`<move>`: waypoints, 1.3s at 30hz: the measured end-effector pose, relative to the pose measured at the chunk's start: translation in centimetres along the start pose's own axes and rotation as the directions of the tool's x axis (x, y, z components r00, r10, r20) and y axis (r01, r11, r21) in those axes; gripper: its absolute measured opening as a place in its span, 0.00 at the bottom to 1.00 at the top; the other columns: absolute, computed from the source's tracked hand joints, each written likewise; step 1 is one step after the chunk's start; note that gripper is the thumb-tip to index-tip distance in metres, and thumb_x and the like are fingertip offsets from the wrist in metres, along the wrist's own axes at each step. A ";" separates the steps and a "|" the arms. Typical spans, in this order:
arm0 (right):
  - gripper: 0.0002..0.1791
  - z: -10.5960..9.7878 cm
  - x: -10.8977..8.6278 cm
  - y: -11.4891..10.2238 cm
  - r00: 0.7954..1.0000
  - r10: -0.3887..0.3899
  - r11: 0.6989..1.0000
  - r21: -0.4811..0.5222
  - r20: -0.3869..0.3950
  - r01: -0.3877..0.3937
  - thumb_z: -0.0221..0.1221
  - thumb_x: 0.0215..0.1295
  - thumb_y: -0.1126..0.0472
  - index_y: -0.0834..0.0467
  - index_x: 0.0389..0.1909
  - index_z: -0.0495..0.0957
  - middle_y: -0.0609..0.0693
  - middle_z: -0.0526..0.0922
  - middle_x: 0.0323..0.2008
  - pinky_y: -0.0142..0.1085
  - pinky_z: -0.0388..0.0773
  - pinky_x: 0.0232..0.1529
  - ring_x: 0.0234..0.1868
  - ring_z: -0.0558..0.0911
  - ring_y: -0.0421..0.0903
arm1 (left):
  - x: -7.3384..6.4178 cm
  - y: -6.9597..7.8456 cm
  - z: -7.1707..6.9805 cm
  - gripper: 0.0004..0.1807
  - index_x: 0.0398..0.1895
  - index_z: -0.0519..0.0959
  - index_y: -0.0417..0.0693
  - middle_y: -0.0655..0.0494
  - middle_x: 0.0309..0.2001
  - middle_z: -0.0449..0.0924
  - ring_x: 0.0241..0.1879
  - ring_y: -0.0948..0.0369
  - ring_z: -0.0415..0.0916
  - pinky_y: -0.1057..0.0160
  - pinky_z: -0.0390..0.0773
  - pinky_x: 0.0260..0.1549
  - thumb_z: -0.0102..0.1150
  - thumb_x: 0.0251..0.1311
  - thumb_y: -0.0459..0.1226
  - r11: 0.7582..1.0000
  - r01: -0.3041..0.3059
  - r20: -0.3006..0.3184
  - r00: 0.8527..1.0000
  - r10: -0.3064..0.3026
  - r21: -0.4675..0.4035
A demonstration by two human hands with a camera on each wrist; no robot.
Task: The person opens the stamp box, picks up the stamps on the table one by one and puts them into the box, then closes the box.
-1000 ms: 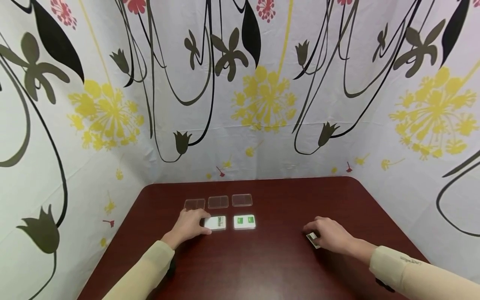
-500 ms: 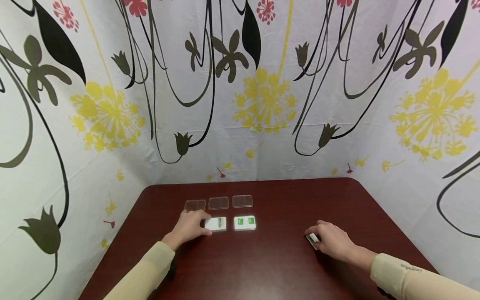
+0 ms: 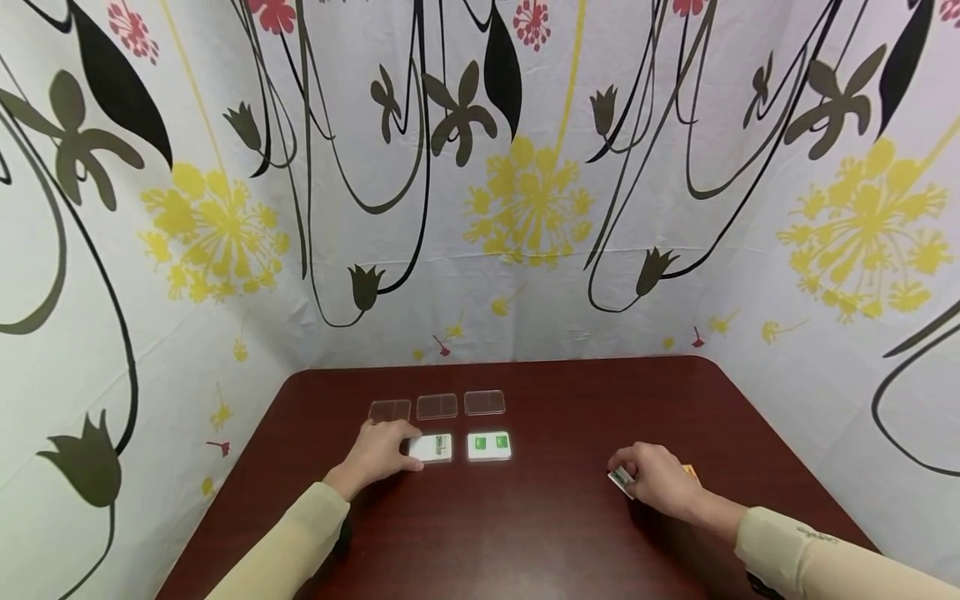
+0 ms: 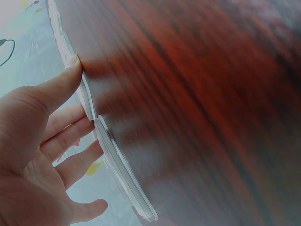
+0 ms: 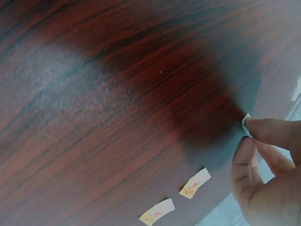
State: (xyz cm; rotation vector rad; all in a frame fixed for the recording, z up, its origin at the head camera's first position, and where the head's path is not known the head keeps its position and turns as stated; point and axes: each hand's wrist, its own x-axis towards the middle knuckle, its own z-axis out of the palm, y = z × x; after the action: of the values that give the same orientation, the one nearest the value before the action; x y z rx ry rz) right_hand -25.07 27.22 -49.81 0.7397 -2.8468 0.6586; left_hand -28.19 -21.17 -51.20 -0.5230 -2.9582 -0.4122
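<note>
- Step in hand, by my reading: the right hand point(image 3: 660, 482) handles a small printed piece point(image 3: 620, 481) at right of centre in the head frame, while the left hand point(image 3: 378, 450) steadies a white case point(image 3: 428, 451) left of centre.
- Right fingers are narrow, pinching the piece at fingertip and thumb; whether it touches the tabletop point(image 3: 525, 533) is hard to tell.
- Left fingers and thumb are spread across the case's left end, holding its opposite edges; one greenish print shows at its right end.
- Just right of that case lies a second case point(image 3: 491, 455) bearing two green squares; three clear trays point(image 3: 484, 402) form a row above both.
- Toward the bottom centre of the right wrist frame, two yellowish slips point(image 5: 195, 182) lie flat, near each other and apart from the fingers.
- Next move, I judge, calls for a light pinch that leaves the thin piece unbent, and a steady left hand that does not shift the case.
</note>
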 end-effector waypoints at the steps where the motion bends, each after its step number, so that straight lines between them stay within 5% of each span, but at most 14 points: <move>1: 0.22 0.0 0.0 0.1 1.000 -0.002 1.000 0.016 0.005 0.002 0.67 0.40 0.77 0.51 0.36 0.87 0.42 0.77 0.23 0.32 0.70 0.23 0.23 0.71 0.35 | 0.0 0.0 0.0 0.30 0.54 0.85 0.53 0.59 0.46 0.84 0.44 0.57 0.81 0.31 0.64 0.57 0.78 0.48 0.54 1.000 -0.001 0.001 1.000 0.001 -0.003; 9: 0.21 0.0 0.2 0.5 0.994 0.079 0.985 0.149 0.081 -0.090 0.66 0.42 0.76 0.54 0.39 0.87 0.43 0.84 0.25 0.36 0.74 0.24 0.23 0.78 0.34 | 0.0 0.1 -0.1 0.30 0.54 0.85 0.53 0.59 0.45 0.84 0.43 0.58 0.80 0.32 0.64 0.57 0.78 0.48 0.53 1.000 0.006 0.002 1.000 -0.006 -0.008; 14: 0.16 -0.5 0.5 0.6 0.969 0.210 0.929 0.281 0.128 -0.239 0.69 0.47 0.73 0.55 0.38 0.87 0.47 0.86 0.28 0.40 0.76 0.27 0.27 0.81 0.42 | 0.1 0.0 -0.1 0.30 0.54 0.85 0.53 0.60 0.45 0.84 0.44 0.58 0.80 0.32 0.65 0.57 0.79 0.48 0.54 1.000 0.007 0.001 1.000 -0.007 -0.001; 19: 0.14 -1.1 0.7 0.4 0.953 0.270 0.876 0.374 0.140 -0.303 0.69 0.50 0.72 0.58 0.40 0.89 0.51 0.86 0.33 0.38 0.79 0.29 0.31 0.82 0.46 | 0.1 0.0 -0.2 0.30 0.54 0.85 0.53 0.60 0.46 0.84 0.43 0.58 0.80 0.33 0.65 0.56 0.79 0.48 0.54 1.000 0.008 0.006 1.000 -0.008 0.000; 29: 0.18 -1.7 1.6 -0.3 0.958 0.237 0.840 0.461 0.164 -0.287 0.67 0.61 0.69 0.63 0.53 0.85 0.62 0.83 0.54 0.38 0.82 0.36 0.44 0.82 0.48 | 0.1 0.0 -0.2 0.30 0.54 0.85 0.53 0.60 0.46 0.84 0.43 0.58 0.80 0.32 0.66 0.56 0.78 0.48 0.54 1.000 0.003 0.012 1.000 -0.004 0.006; 34: 0.20 -1.8 2.3 -1.0 0.962 0.217 0.848 0.457 0.167 -0.270 0.69 0.58 0.68 0.59 0.53 0.86 0.60 0.82 0.55 0.38 0.80 0.35 0.49 0.79 0.50 | 0.1 0.0 -0.2 0.30 0.54 0.85 0.54 0.60 0.46 0.84 0.43 0.58 0.80 0.32 0.65 0.56 0.78 0.48 0.54 1.000 0.001 0.012 1.000 -0.001 0.009; 39: 0.20 -1.5 2.9 -1.7 0.968 0.195 0.855 0.457 0.156 -0.246 0.70 0.57 0.68 0.58 0.52 0.86 0.58 0.83 0.52 0.37 0.80 0.33 0.42 0.80 0.49 | 0.1 0.0 -0.2 0.30 0.55 0.85 0.54 0.60 0.46 0.84 0.43 0.58 0.80 0.32 0.65 0.56 0.78 0.48 0.54 1.000 -0.001 0.011 1.000 0.000 0.007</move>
State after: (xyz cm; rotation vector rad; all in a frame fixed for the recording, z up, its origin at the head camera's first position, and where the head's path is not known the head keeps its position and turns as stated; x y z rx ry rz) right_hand -26.77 25.28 -47.11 0.5089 -2.9149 1.4312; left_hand -28.24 -21.18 -50.98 -0.5269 -2.9687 -0.3999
